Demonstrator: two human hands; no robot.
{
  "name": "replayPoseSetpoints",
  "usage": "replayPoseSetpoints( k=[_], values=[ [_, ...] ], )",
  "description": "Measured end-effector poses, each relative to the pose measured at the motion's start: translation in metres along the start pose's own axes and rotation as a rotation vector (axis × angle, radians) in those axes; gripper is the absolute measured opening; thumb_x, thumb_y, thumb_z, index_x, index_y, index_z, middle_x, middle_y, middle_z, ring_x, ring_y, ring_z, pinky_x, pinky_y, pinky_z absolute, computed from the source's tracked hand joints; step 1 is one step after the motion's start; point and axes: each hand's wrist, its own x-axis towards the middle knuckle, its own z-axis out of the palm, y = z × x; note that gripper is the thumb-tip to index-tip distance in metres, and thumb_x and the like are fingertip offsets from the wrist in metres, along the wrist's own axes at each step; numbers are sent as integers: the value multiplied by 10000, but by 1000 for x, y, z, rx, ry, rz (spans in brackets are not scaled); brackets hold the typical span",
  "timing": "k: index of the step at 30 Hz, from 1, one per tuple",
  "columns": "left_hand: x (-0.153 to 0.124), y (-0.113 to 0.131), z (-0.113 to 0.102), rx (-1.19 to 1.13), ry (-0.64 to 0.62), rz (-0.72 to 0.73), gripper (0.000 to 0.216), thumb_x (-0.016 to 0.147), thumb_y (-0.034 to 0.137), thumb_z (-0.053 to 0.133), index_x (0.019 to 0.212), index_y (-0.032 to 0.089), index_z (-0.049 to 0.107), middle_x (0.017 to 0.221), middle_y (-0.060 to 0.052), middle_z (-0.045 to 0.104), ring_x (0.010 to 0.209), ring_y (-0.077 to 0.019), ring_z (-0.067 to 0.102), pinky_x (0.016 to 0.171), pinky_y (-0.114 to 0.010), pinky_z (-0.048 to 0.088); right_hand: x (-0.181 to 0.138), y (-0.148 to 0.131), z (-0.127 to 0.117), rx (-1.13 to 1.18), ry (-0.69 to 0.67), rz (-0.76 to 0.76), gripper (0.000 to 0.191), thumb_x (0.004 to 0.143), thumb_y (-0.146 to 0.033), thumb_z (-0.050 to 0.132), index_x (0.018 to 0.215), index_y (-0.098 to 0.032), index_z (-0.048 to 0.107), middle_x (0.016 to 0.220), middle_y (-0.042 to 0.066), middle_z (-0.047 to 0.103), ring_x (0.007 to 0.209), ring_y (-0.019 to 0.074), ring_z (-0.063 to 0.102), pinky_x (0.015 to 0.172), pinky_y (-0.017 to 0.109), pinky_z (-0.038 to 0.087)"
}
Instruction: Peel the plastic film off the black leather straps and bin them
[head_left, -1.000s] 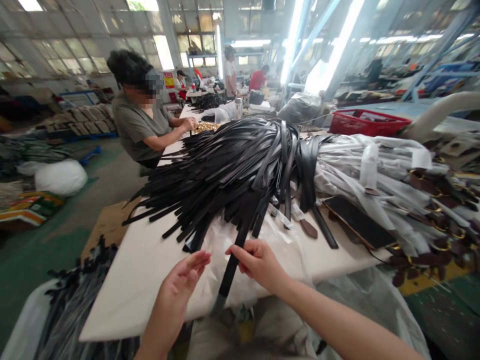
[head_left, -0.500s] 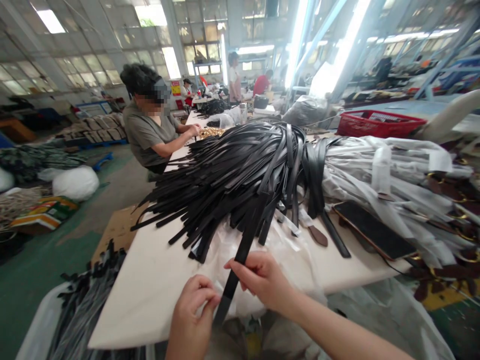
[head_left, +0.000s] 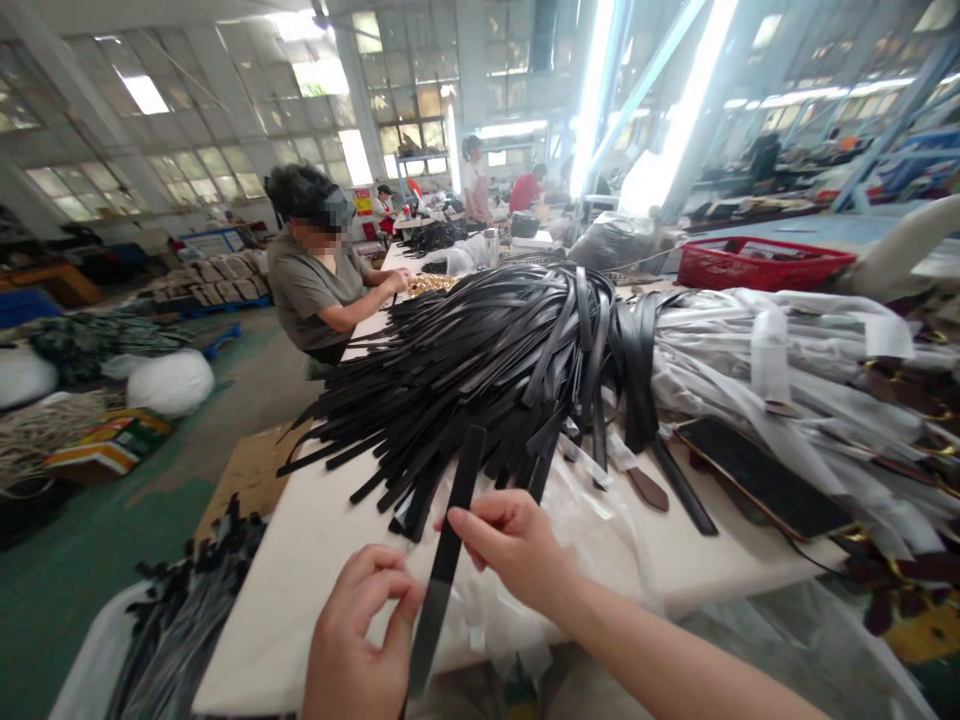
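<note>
One head-worn camera is looking forward and down along the table (head_left: 315,560), sitting close over the hands at the frame's bottom centre.

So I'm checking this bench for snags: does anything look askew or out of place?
A dark phone-like slab lies wedged among the wrapped belts, partly over the table edge. The right hand and left hand hold one black strap.

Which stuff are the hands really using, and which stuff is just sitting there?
Being used:
black strap, pinched by the right hand and the left hand
pile of black straps
clear plastic bag

Just lying about:
phone
red basket
wrapped belts
</note>
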Motion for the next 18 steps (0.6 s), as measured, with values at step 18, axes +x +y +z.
replayPoseSetpoints(
  k=[18],
  values=[
    [-60, -23, -10, -649, -519, -602, 653, 856, 757, 351, 831, 147, 584, 520, 34, 482, 409, -87, 354, 411, -220, 250, -15, 1, 32, 138, -226, 176, 530, 738, -674, 665, 746, -146, 631, 482, -8, 507, 359, 88, 421, 369, 214, 272]
  ],
)
